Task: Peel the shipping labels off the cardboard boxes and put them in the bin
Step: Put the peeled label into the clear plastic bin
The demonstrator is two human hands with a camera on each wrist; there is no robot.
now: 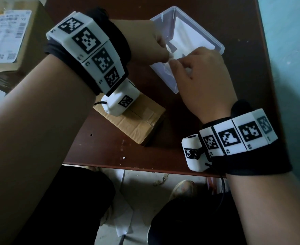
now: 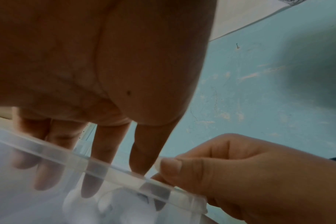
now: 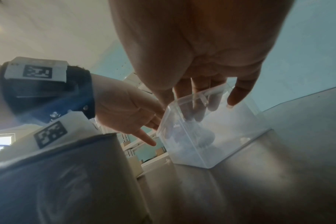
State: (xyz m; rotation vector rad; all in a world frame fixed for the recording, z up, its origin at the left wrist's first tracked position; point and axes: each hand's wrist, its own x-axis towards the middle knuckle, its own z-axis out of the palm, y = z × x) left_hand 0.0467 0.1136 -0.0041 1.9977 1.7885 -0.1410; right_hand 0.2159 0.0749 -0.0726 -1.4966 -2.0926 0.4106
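A clear plastic bin [image 1: 214, 45] stands on the dark table and holds white label scraps [image 1: 179, 29]. Both hands hover over its near corner. My right hand [image 1: 179, 66] pinches a small pale label piece [image 1: 170, 58] between thumb and forefinger; in the left wrist view the label piece [image 2: 158, 164] lies against a finger of my left hand [image 2: 140, 151]. My left hand [image 1: 163, 53] points its straight fingers down past the bin's rim [image 2: 67, 157]. A small cardboard box [image 1: 136, 124] lies below my left wrist, with no label showing on its top.
A larger cardboard box [image 1: 30, 55] with a white shipping label [image 1: 6, 34] stuck on top stands at the far left. The table's near edge [image 1: 145, 169] runs below the hands. Small white scraps dot the table [image 1: 124, 157]. A teal wall [image 1: 290, 50] borders the right.
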